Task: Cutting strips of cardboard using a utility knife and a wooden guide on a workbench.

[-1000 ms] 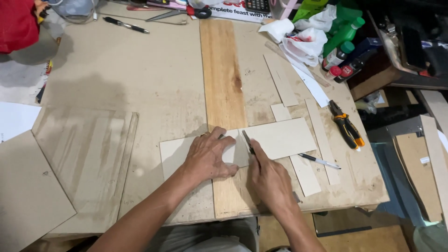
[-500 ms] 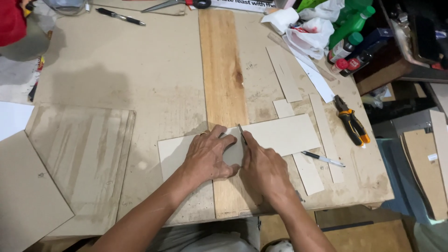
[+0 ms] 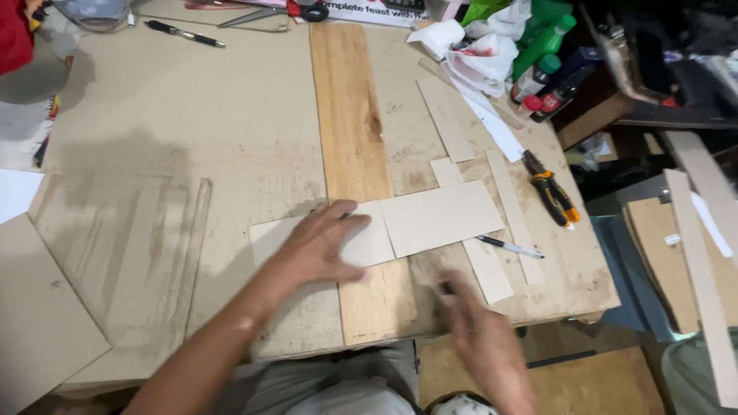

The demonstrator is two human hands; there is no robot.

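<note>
Along the desk's (image 3: 192, 115) far edge stand green squeeze bottles (image 3: 542, 38) beside a crumpled white bag (image 3: 484, 54). Left hand (image 3: 323, 244) lies flat, fingers spread, pressing the cut cardboard sheet (image 3: 430, 219) across the wooden plank (image 3: 350, 123). Right hand (image 3: 480, 338), blurred at the near edge, grips something dark; how tightly cannot be told.

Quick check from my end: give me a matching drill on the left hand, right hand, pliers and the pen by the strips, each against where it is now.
1 left hand
2 right hand
3 orange-and-black pliers
4 pen

a lying by the table's right edge
b flat on the left cardboard piece
c blurred, at the near table edge
d across a cardboard strip

Pairs: 1-b, 2-c, 3-a, 4-d
</note>
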